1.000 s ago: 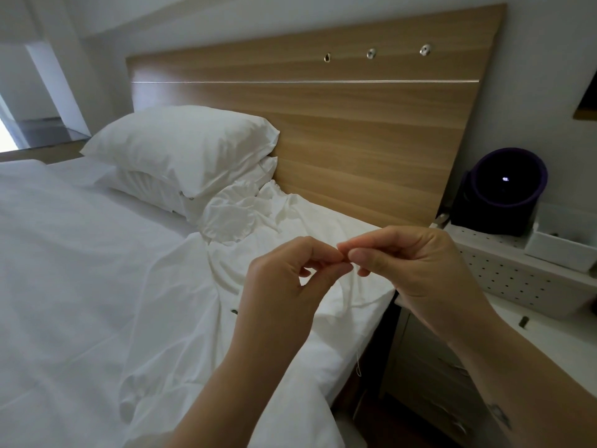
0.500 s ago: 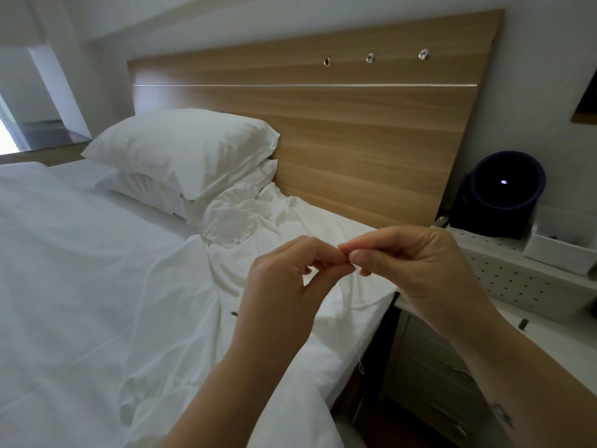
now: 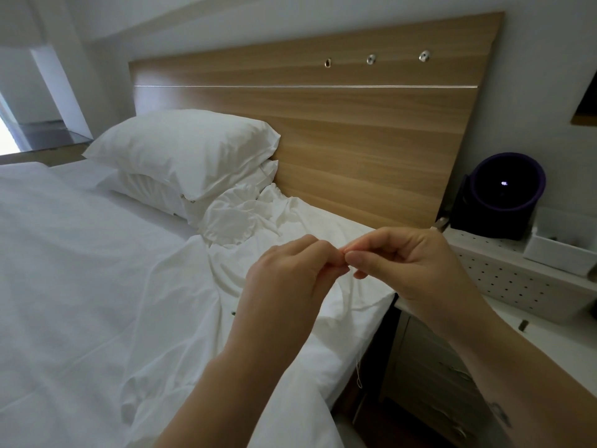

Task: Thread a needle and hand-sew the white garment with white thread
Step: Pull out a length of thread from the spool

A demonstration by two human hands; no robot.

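Fingers (image 3: 365, 258) of left hand (image 3: 287, 276) and right hand (image 3: 400, 263) meet tip to tip, pinching thin white thread (image 3: 358, 373); its tail hangs past the bed edge; needle too small to make out; my read: threading stage, not finished; crumpled white cloth garment (image 3: 255, 221) lies on white-sheeted bed (image 3: 80, 286) below the hands, untouched; all sewing left.

A wooden headboard (image 3: 339, 130) is standing against a white wall (image 3: 533, 59); pillows (image 3: 181, 147) are lying at its left, a nightstand (image 3: 420, 367) standing at its right.
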